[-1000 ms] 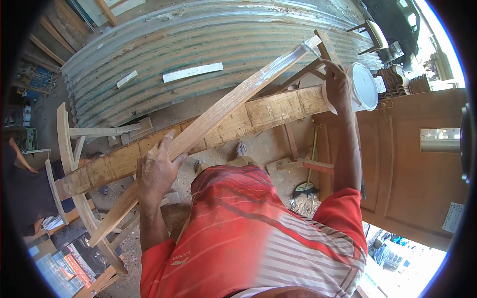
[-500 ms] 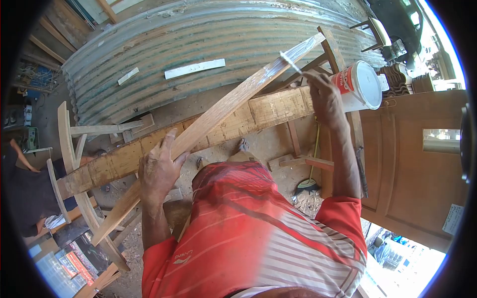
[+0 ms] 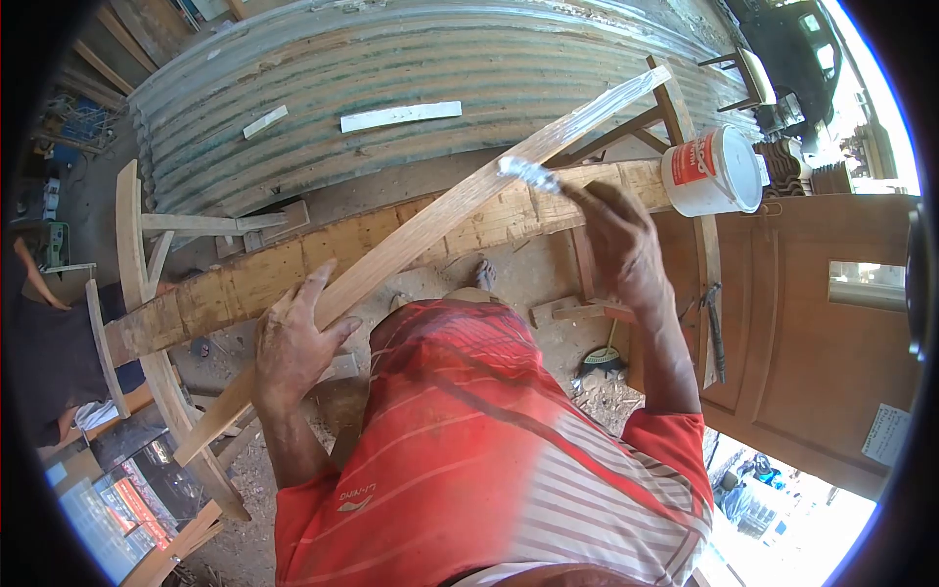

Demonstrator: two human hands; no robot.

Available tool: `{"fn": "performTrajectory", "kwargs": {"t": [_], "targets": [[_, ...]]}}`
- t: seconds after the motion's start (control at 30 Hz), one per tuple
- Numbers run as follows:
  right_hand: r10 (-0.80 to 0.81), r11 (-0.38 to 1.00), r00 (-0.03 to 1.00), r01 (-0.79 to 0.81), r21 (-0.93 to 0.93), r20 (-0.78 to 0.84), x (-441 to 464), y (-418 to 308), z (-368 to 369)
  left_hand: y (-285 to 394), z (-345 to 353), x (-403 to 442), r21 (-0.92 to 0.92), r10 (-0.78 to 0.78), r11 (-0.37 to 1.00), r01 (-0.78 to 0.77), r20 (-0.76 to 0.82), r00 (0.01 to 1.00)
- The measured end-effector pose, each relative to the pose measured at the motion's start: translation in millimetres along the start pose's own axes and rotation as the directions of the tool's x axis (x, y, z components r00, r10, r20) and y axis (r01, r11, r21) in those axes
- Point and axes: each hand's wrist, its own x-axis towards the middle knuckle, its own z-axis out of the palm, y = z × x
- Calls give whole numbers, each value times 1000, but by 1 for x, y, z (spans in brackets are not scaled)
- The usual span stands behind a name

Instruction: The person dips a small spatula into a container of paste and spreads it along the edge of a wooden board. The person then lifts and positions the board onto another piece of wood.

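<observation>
A long wooden strip [image 3: 421, 231] slants across a thick beam [image 3: 362, 230], its far end coated with white stuff. My left hand [image 3: 296, 338] grips the strip near its lower part, fingers on top and thumb at the near edge. In my right hand [image 3: 621, 235] is a thin tool with a white-smeared tip [image 3: 528, 174], which lies over the middle of the strip. Beyond that hand, a white bucket with a red label [image 3: 712, 171] sits at the right end of the beam.
Corrugated metal sheeting [image 3: 323, 68] lies ahead, bearing two pale wood pieces. A trestle [image 3: 156, 362] supports the beam's left end, near a person in dark clothes [image 3: 59, 342]. A hammer [image 3: 715, 333] hangs at the right, beside a brown wooden door [image 3: 782, 313].
My right hand has moved left and nearer to me, drawing the tool's tip from the strip's far end to its middle. More of the far part is white. My left hand still holds the strip.
</observation>
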Motion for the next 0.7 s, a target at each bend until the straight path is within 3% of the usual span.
{"fn": "performTrajectory", "kwargs": {"t": [0.07,0.13,0.2,0.3,0.4,0.5,0.53,0.63,0.7], "targets": [[-35,970,997,17,-241,-68,2,28,3,-8,5,-2,-27,60,998,-61,-41,997],[21,927,993,-62,-371,-115,-1,66,7,-11,8,-5,-43,92,995,-95,-57,994],[5,926,980,-80,-369,-199,8,79,-2,-12,8,-3,-47,101,993,-104,-56,993],[65,908,983,-130,-398,-173,6,64,-4,-16,12,-3,-19,139,990,-141,-98,985],[38,976,996,-54,-210,-80,-6,19,12,-12,9,-3,-40,106,993,-109,-73,992],[154,987,983,-157,-27,-96,5,-6,-13,-11,10,-3,-45,86,995,-89,-72,994],[255,964,966,-251,93,-34,5,-8,-15,-11,11,-4,-45,83,995,-86,-71,994],[504,744,838,-545,387,211,7,-4,-18,-9,10,-2,-36,86,995,-89,-69,994],[566,580,741,-669,464,361,15,5,-16,-6,8,-3,-30,71,997,-73,-56,996]]}}
